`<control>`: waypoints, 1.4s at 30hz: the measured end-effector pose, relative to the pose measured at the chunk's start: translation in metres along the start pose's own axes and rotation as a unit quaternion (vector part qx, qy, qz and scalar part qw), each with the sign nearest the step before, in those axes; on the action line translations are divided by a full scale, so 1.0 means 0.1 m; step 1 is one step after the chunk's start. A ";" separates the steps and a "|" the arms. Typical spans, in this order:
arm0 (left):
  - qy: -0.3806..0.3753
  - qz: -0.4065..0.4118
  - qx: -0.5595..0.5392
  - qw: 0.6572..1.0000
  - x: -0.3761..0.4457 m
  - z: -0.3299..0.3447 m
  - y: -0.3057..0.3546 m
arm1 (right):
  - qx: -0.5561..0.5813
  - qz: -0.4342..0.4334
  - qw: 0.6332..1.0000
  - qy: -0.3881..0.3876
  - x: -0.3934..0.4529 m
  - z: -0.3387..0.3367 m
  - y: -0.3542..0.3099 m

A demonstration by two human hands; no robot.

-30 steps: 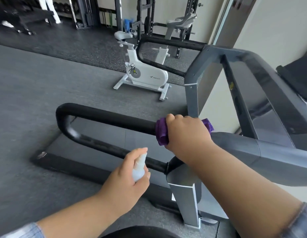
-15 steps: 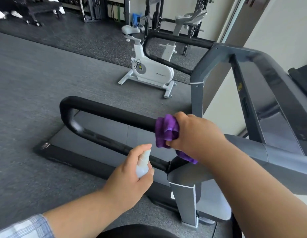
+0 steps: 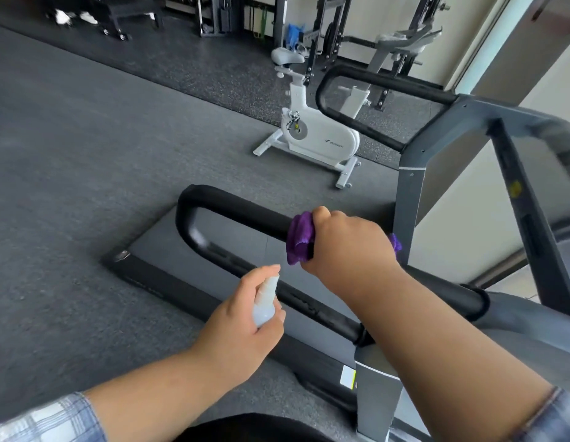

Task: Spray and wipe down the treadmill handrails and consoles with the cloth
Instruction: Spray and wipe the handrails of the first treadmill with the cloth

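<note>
My left hand (image 3: 245, 323) is curled round the small translucent spray bottle (image 3: 265, 301), nozzle up, just below and to the near side of the near handrail (image 3: 242, 215), not touching it. That black padded handrail is my landmark: its long axis runs from the rounded bend at the left across to the grey upright (image 3: 408, 199) at the right. My right hand (image 3: 350, 247) sits on its upper bar, fingers wrapped over the purple cloth (image 3: 298, 239), which is bunched around the bar. The unwiped length lies to the left of this grip, so I judge the next stroke goes along the bar toward the bend; my right hand is the one already on it. Beyond the handrail lies the treadmill deck (image 3: 245, 250), then grey gym flooring (image 3: 86, 154) with a white exercise bike (image 3: 315, 135) well apart, and a second handrail (image 3: 373, 81) farther right.
</note>
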State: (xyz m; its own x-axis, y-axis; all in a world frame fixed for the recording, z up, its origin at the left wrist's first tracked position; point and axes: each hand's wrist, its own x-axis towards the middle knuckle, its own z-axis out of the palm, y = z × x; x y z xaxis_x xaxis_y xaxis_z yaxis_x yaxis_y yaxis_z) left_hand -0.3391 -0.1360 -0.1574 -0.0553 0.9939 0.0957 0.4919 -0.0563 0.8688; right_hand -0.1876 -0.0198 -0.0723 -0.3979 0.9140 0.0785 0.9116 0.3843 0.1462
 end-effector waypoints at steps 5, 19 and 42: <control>0.014 -0.011 -0.007 1.000 0.06 -0.29 -0.17 | -0.005 0.000 1.000 -0.002 0.22 -0.01 -0.32; 0.021 -0.033 -0.039 0.998 0.08 -1.02 -0.67 | -0.035 -0.002 0.999 -0.036 1.01 -0.09 -1.37; 0.001 -0.030 -0.083 0.996 0.22 -1.89 -1.17 | -0.414 -0.228 0.849 -0.235 1.80 0.50 -2.71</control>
State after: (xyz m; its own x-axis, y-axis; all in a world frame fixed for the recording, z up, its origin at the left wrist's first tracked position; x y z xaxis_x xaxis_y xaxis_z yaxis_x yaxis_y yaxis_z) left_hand -0.5623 -0.1256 -0.1656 -0.0823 0.9957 0.0415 0.3363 -0.0114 0.9417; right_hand -0.5016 0.0473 -0.1474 -0.4269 0.7207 -0.5462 0.2114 0.6669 0.7146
